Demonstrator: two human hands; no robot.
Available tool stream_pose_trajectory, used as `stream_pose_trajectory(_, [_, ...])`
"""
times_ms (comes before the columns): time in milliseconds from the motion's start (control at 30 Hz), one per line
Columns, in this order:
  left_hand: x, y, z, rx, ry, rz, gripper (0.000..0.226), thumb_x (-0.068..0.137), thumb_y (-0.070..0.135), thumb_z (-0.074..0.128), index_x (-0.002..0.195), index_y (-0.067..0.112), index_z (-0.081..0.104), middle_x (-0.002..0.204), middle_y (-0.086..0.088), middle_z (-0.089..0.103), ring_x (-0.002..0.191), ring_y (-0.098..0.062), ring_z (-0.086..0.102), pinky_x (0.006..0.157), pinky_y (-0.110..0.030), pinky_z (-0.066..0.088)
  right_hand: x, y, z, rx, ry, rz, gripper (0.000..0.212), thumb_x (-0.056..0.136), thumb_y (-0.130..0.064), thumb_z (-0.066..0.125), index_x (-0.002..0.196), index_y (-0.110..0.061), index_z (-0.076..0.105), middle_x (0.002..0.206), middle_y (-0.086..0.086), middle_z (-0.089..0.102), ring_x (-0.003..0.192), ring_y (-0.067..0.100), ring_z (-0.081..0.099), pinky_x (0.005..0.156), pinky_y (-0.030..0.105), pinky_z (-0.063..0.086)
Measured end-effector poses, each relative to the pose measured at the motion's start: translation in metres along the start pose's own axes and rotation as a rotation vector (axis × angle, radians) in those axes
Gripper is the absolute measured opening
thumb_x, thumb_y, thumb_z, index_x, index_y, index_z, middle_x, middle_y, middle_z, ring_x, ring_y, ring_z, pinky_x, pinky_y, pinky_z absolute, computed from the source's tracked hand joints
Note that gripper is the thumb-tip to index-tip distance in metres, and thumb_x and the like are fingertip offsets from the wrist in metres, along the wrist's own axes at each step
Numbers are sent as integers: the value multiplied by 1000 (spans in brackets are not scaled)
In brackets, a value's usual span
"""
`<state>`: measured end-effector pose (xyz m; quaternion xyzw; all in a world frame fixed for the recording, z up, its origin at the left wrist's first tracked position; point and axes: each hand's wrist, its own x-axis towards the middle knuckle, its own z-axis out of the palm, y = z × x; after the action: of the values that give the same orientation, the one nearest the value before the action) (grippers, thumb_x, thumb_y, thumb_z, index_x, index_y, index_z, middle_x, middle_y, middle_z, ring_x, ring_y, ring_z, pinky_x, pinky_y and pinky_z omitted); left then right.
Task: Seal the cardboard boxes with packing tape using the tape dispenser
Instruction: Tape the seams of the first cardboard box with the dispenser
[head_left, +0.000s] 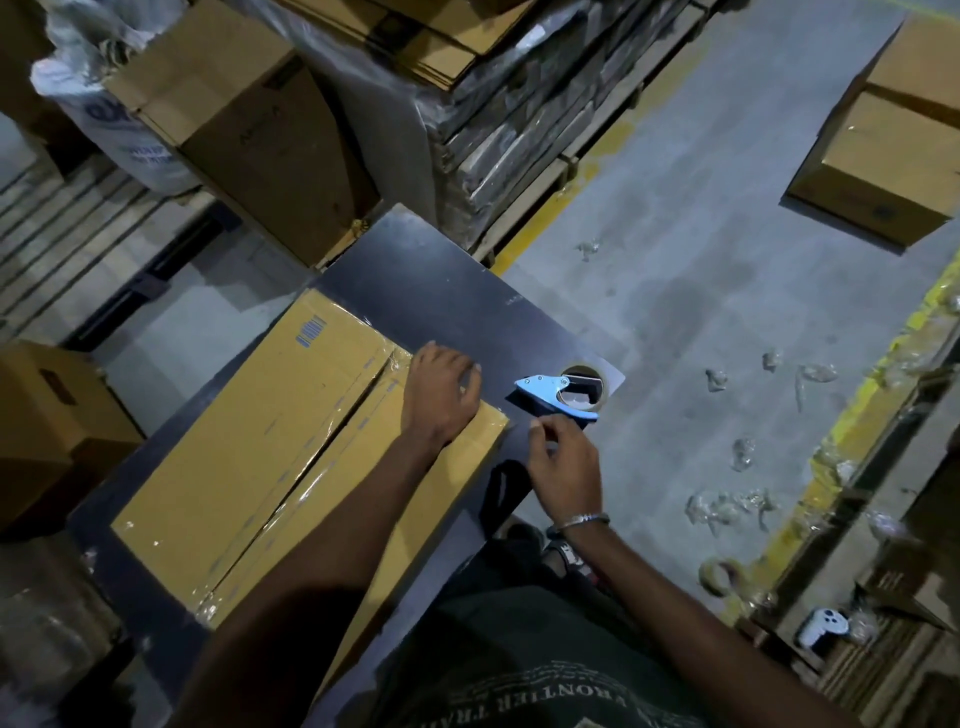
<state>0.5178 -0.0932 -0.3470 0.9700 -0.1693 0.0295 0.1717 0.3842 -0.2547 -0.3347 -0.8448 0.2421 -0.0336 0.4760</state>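
A flat brown cardboard box (270, 447) lies on the dark table (447, 291), with clear tape running along its centre seam. My left hand (441, 395) rests on the far right corner of the box, fingers curled down over the taped edge. The blue tape dispenser (563, 392) with its roll of tape lies on the table near the right corner. My right hand (563, 467) hovers just in front of the dispenser, fingers loosely bent; it holds nothing that I can see.
Cardboard boxes (244, 130) and a wrapped pallet stack (509, 104) stand behind the table. Another box (883, 156) sits on the grey floor at the right. Crumpled tape scraps (727, 509) litter the floor, and a white controller (823, 626) lies at the lower right.
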Motion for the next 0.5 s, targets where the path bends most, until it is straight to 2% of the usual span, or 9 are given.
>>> stream_pose_trajectory(67, [-8,-1,-11,-77,126,-15,24,106,25,53,110,14,74,112,-1,72,109,-19,62,121,-45,34,-28,-18,10,152,21,80,22,105,-33,53,121,-20,63,120,-4,63,109,16,61,89,42,53])
stream_pose_trajectory(167, [-30,0,-22,-93,189,-7,28,105,20,57,131,14,67,138,-6,63,132,-24,55,118,-51,36,-46,-40,23,257,17,168,51,107,-35,52,152,-14,40,153,2,41,135,12,42,106,28,37])
stream_pose_trajectory(200, [-40,0,-23,-68,165,-14,36,106,23,56,140,13,61,150,-9,56,143,-26,47,122,-52,33,-47,-46,28,294,0,211,60,107,-37,51,158,-13,31,161,2,33,144,12,34,113,28,32])
stream_pose_trajectory(267, [-59,-4,-20,-27,59,-60,57,108,35,49,159,12,41,171,-11,28,161,-26,19,131,-47,16,-42,-56,42,360,-81,306,74,107,-44,48,166,-16,12,172,-1,14,155,11,17,124,29,18])
stream_pose_trajectory(300, [-67,-7,-17,-6,-6,-85,66,110,42,43,165,11,27,176,-10,13,163,-24,6,132,-46,10,-38,-61,49,377,-132,337,79,107,-48,47,166,-17,5,174,-3,5,157,10,9,124,27,11])
stream_pose_trajectory(367, [-75,-13,-10,92,-110,-89,72,112,48,28,168,9,6,177,-10,-3,163,-23,-7,132,-52,9,-27,-68,66,359,-183,335,84,107,-51,45,166,-18,-4,174,-4,-4,159,12,0,124,27,5])
stream_pose_trajectory(433, [-75,-15,-5,164,-163,-82,72,113,50,19,168,8,-1,176,-12,-8,163,-24,-10,131,-54,9,-16,-69,80,371,-144,348,82,107,-52,45,167,-20,-2,174,-4,-1,159,16,4,125,31,8])
stream_pose_trajectory(500, [-71,-15,-6,133,-181,-91,73,113,53,18,168,9,-2,176,-11,-11,163,-22,-13,132,-51,4,-7,-68,87,483,-28,414,71,108,-52,43,166,-26,12,171,-3,19,154,15,24,124,33,20])
